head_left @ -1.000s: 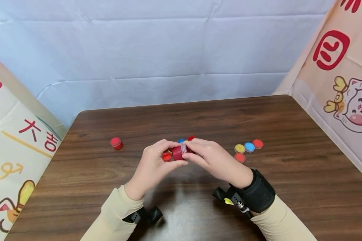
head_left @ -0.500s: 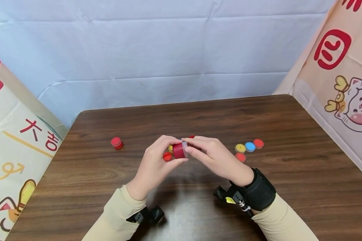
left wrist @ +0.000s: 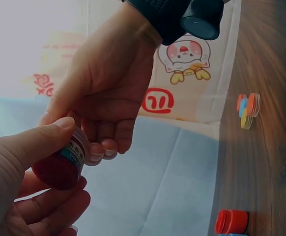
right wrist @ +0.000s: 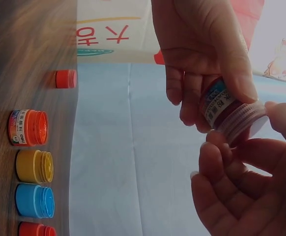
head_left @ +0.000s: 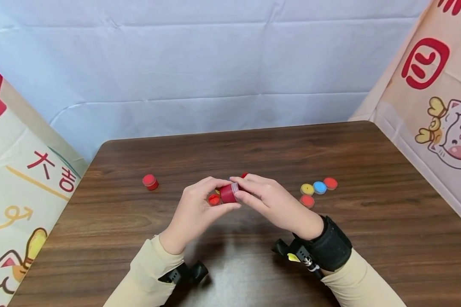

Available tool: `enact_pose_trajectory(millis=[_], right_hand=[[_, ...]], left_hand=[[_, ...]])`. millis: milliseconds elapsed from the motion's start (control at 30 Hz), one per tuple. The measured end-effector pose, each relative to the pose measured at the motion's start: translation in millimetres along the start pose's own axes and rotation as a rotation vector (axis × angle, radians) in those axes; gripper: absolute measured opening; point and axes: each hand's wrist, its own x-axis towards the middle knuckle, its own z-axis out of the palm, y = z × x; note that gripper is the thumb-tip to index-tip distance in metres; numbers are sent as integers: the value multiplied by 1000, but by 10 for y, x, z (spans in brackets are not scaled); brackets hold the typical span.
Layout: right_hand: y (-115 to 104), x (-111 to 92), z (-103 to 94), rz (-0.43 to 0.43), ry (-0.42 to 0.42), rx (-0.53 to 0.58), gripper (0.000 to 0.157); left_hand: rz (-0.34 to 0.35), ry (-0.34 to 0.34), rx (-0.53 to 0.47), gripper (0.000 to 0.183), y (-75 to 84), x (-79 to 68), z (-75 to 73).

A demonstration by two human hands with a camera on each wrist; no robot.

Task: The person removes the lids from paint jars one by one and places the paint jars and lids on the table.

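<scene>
Retilted jar (head_left: 226, 194), label (right wrist: 218, 105) in wrist views

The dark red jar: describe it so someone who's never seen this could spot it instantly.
Find the brown table. Above its middle, the left hand and right hand meet at the dark red jar, tilted, its clear ridged lid toward the right hand. It alone is held; the other jars stand on the table.

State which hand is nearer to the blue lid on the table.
The right hand. In the head view it is left of the blue lid, gripping the lid end of the dark red jar; the left hand is farther left, holding the jar's body.
</scene>
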Motion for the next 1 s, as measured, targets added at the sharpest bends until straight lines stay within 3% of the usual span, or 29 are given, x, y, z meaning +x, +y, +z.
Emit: enact_pose_trajectory(millis=[200, 433, 767, 1000], right_hand=[[-20, -9, -21, 39, 6, 25, 40], [-5, 4, -28, 78, 45, 40, 37], [15, 9, -32, 27, 34, 39, 39], [21, -5, -37, 14, 8, 14, 41]], left_hand=[[-41, -18, -52, 38, -2, 7, -4], [-28, 14, -27, 41, -23, 19, -8], [-37, 5, -16, 41, -28, 20, -15], [-79, -24, -28, 39, -23, 10, -22]])
